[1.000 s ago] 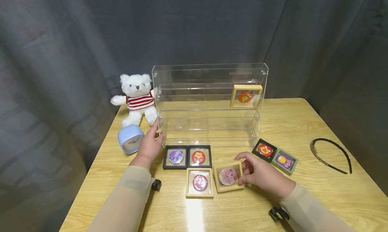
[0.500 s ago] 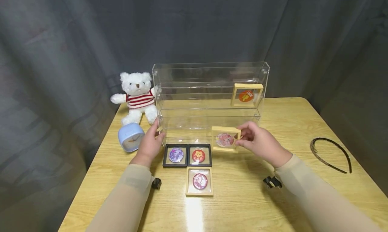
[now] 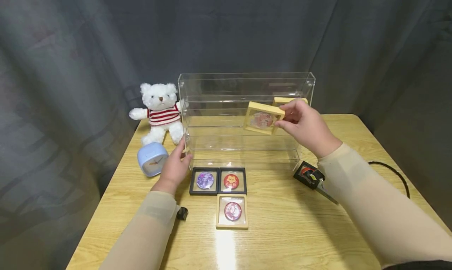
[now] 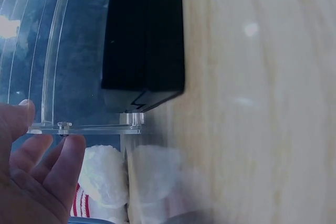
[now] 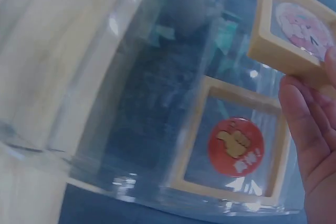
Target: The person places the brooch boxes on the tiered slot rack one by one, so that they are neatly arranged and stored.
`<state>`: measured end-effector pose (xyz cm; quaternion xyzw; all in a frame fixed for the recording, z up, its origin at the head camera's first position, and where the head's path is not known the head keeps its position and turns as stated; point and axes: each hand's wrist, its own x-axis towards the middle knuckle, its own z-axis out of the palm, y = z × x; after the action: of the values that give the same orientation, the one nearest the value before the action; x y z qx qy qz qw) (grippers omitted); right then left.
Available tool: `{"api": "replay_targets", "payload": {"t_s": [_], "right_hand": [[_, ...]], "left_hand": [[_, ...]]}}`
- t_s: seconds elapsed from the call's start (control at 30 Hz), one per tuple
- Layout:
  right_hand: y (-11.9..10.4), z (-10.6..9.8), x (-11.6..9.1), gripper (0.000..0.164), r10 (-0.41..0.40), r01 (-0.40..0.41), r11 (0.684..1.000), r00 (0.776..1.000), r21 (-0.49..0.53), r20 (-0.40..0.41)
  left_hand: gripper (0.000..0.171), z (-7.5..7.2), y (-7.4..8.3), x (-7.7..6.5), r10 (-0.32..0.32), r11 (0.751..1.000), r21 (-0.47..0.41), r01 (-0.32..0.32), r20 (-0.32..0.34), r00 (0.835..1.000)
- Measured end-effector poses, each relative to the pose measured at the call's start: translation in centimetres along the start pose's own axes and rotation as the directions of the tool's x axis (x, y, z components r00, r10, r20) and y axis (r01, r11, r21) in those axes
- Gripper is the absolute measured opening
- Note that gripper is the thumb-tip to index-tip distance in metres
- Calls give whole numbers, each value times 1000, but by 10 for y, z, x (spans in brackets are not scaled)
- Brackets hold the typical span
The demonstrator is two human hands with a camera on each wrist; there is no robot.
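My right hand (image 3: 308,125) pinches a pale wooden frame (image 3: 262,120) with a pink round badge inside, by its right edge. It is raised, slightly tilted, before the upper tiers of a clear acrylic display rack (image 3: 219,143). My left hand (image 3: 173,168) holds the rack's lower left side; in the left wrist view the thumb and fingers (image 4: 67,166) lie on either side of the clear panel. Another wooden frame (image 5: 278,161), with an orange-red thumbs-up badge, stands at the rack's right end. In the head view my right hand partly hides it.
Before the rack lie two black frames (image 3: 204,192) (image 3: 232,192) and a wooden frame (image 3: 232,226). A black frame (image 3: 299,179) and a greenish one lie right, partly under my arm. A white teddy bear (image 3: 160,117), blue clock (image 3: 150,154) and black headband (image 3: 392,170) stand around.
My right hand has lifted the wooden frame with the pink badge off the table, up to the rack's upper tiers. The left hand has stayed at the rack's side.
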<state>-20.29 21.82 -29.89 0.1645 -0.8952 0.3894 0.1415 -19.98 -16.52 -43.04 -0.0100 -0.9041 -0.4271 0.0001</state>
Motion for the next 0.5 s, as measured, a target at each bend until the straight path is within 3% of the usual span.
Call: {"api": "replay_targets", "payload": {"t_s": [0.23,0.5], "right_hand": [[-13,-11,23,40,-2,1,1000,997,-9,-71],[-19,-16,38,38,10,-9,1000,993,9,-119]], "left_hand": [[73,0,0,0,25,1000,8,-25,-13,1000],[72,1,-2,-1,6,1000,10,-6,-6,1000]]}}
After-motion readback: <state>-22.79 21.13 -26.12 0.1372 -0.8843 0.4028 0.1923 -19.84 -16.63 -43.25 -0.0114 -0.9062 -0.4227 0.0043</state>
